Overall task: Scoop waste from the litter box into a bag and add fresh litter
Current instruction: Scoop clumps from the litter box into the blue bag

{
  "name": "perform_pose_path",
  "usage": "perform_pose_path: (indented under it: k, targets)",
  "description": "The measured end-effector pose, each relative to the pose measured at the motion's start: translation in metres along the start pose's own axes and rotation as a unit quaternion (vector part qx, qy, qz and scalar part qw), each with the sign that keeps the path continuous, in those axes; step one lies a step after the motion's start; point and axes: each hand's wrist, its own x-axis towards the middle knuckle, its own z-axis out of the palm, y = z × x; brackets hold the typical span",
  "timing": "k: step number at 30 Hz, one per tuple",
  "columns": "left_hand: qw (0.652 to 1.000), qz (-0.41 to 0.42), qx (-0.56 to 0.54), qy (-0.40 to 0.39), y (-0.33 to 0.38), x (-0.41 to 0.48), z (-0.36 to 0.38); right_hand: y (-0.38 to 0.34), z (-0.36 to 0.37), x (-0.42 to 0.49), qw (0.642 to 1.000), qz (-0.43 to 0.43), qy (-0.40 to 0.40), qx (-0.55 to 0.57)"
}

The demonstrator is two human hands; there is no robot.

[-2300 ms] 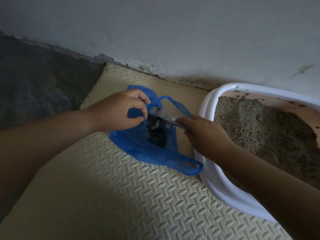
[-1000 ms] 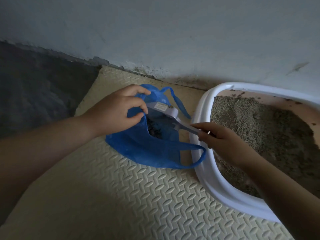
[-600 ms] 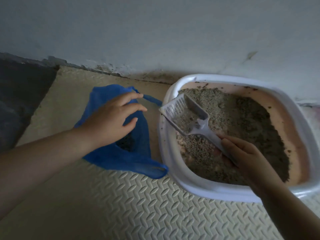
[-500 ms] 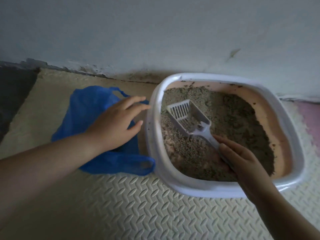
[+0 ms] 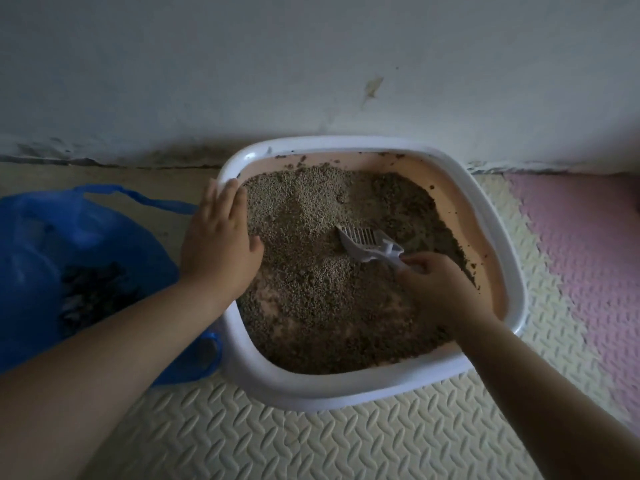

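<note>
the right hand (image 5: 437,289) curls round the handle of the small white slotted plastic scoop (image 5: 366,244), whose blade is dug into the grainy grey-brown litter (image 5: 304,278) near the middle of the white-rimmed, pink-walled square plastic litter box (image 5: 346,393). the left hand (image 5: 219,245) lies flat, fingers straight, on the box's left rim, bracing it. judging from this, slide the blade low under a clump, lift it level, and shake gently so loose grains sift through the slots. the thin crinkly blue plastic bag (image 5: 48,226) sits just left of the box, open, with dark waste (image 5: 93,292) inside, on the embossed cream foam mat (image 5: 311,441).
</note>
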Motion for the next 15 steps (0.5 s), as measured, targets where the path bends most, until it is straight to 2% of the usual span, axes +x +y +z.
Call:
perform_pose_path:
  k: [8,15]
  targets:
    - [1.0,-0.006,0.002,0.011,0.003,0.001,0.0,-0.03,0.024,0.083,0.998,-0.008,0.044,-0.039]
    - [1.0,-0.008,-0.022,0.005,0.001,0.001,0.0,-0.017,0.058,0.07,0.999,0.018,0.049,0.009]
